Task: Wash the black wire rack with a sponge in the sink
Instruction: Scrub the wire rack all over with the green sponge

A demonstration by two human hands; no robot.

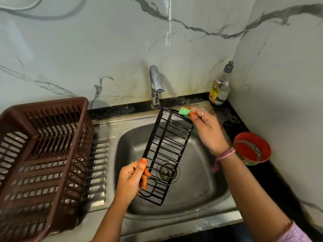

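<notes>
The black wire rack [167,154] is held tilted above the steel sink [201,189], its far end up near the tap [155,84]. The left hand [131,180] grips the rack's near left corner, thumb on top. The right hand [208,130] pinches a green sponge [184,112] against the rack's far right corner. A brown dish basket [43,154] sits left of the sink; a soap bottle [220,86] and a red tub [251,148] stand to the right.
</notes>
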